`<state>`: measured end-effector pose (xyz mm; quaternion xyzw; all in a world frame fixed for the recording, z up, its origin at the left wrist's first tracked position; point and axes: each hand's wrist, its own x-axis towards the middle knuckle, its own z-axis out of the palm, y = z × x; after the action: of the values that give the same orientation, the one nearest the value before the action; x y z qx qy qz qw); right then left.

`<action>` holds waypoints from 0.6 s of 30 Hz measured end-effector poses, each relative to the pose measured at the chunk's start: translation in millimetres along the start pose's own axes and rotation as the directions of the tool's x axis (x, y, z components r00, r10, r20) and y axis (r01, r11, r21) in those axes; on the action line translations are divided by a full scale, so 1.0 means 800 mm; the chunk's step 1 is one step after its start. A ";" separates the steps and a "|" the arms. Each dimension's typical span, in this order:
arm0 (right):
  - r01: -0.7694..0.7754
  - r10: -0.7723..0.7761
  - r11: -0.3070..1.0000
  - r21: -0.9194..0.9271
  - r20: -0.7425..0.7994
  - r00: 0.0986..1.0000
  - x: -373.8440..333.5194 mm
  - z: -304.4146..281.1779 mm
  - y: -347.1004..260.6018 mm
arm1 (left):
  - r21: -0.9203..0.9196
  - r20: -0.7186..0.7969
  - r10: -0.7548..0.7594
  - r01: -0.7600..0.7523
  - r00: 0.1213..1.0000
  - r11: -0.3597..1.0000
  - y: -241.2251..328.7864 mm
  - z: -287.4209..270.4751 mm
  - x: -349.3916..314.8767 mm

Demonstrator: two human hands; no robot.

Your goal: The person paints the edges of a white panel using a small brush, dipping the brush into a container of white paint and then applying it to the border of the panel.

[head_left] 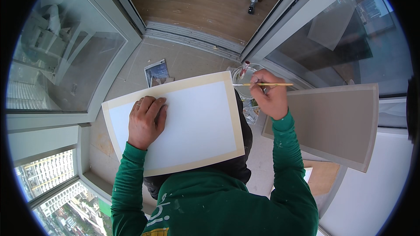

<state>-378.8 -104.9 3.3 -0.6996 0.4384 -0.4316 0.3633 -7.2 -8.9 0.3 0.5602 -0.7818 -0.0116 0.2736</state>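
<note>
A white rectangular panel (188,126) with a cream border lies tilted across my lap. On its left part rests my left hand (146,120), fingers loosely bent against the white face and holding nothing that I can see. My right hand (270,91) pinches a thin paintbrush (273,84) with a yellow handle, just beyond the panel's upper right corner. White shows on the brush's tip, which points left at the panel's right edge; whether it touches the edge I cannot tell. Partly behind that hand, a round clear container (246,71) stands on the floor with a red-and-white object at its rim.
A greyish-beige panel with a pale edge (337,122) stands on the right. Printed paper (156,71) lies on the tiled floor ahead. Glass doors flank a metal door track (192,41) leading to a wood floor. A brown board (323,175) is at lower right, windows at lower left.
</note>
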 end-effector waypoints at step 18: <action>-0.065 0.066 0.997 -0.035 0.046 0.997 0.014 0.002 -0.002 | -0.011 -0.007 -0.002 0.002 1.000 1.000 0.001 0.000 0.000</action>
<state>-374.5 -114.4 7.4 -0.7009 0.4596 -0.3953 0.3757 -7.8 -9.0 0.5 0.5596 -0.7801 -0.0141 0.2793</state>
